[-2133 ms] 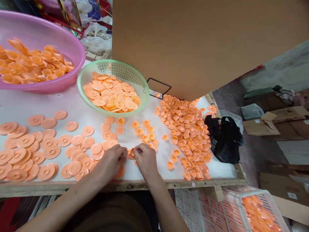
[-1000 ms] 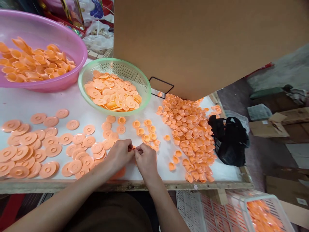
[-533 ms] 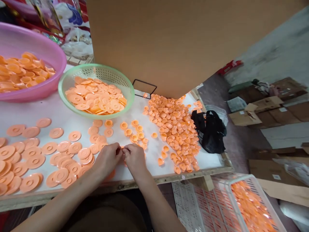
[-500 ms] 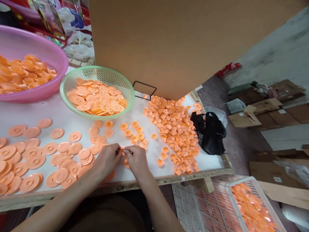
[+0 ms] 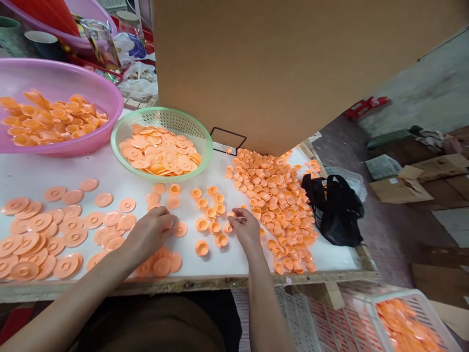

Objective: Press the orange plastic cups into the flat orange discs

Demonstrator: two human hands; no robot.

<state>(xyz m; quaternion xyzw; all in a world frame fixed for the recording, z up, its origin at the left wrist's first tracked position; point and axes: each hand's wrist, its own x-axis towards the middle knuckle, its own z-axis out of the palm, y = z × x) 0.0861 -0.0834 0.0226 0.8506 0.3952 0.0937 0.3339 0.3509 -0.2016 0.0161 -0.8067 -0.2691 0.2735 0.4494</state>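
My left hand (image 5: 156,229) is closed, its fingertips at the edge of a small orange plastic saucer (image 5: 180,229). On the right, my right hand (image 5: 246,226) pinches a small orange plastic cup (image 5: 231,215) between thumb and fingers. Between the hands stand several cups joined to saucers (image 5: 201,248) and other small cups. Flat orange saucers (image 5: 75,237) lie loose and overlapping on the left of the white tabletop (image 5: 227,261). To the right is a large heap of little orange cups (image 5: 282,195).
A green strainer basket (image 5: 205,166) of saucers and a pink basin (image 5: 91,142) of orange pieces stand behind. A tall cardboard sheet (image 5: 256,73) rises at the back. A black bag (image 5: 340,215) lies at the right edge; a white crate (image 5: 421,300) stands below.
My hands, together before, are now apart: the left at a saucer, the right over by the cups. A cup on a saucer now stands near the front. The view has shifted.
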